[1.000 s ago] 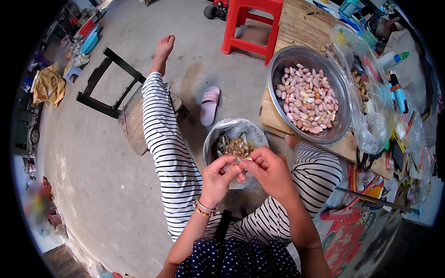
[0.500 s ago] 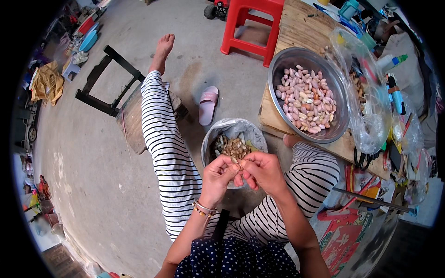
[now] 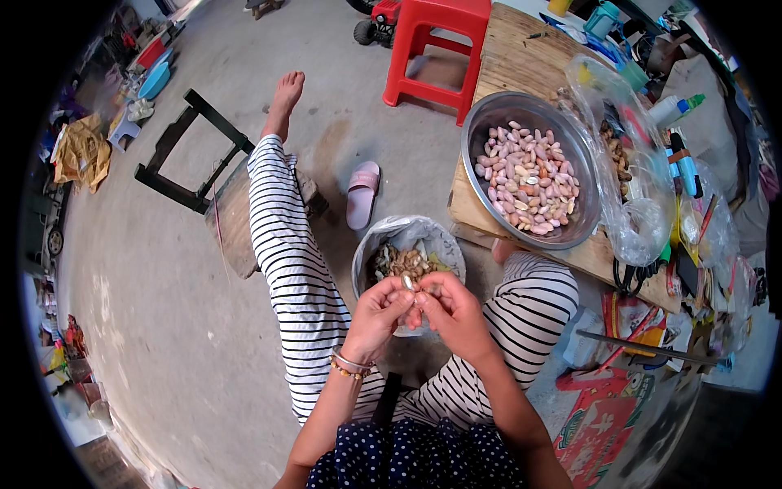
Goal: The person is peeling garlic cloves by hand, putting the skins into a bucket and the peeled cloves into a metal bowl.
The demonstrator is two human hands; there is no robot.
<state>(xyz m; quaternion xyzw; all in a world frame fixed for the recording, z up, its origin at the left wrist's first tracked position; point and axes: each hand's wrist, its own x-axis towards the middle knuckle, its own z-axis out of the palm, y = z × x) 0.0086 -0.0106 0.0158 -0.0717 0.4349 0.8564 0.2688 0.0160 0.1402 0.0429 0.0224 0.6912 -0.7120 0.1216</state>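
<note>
Between the pinching fingertips of the left hand (image 3: 376, 313) and right hand (image 3: 453, 313), above the lined bin (image 3: 450, 248), a pale peanut pod (image 3: 407, 282) points forward, its partly hidden long axis seemingly fore-and-aft. Farther right, a metal bowl (image 3: 521, 107) holds shelled peanuts (image 3: 529, 179).

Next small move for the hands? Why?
Probably use the right hand to prise the pod further open: the left hand pinches it over the bin of shells, the right fingertips sit close against it, and a pale inside seems to show.
</note>
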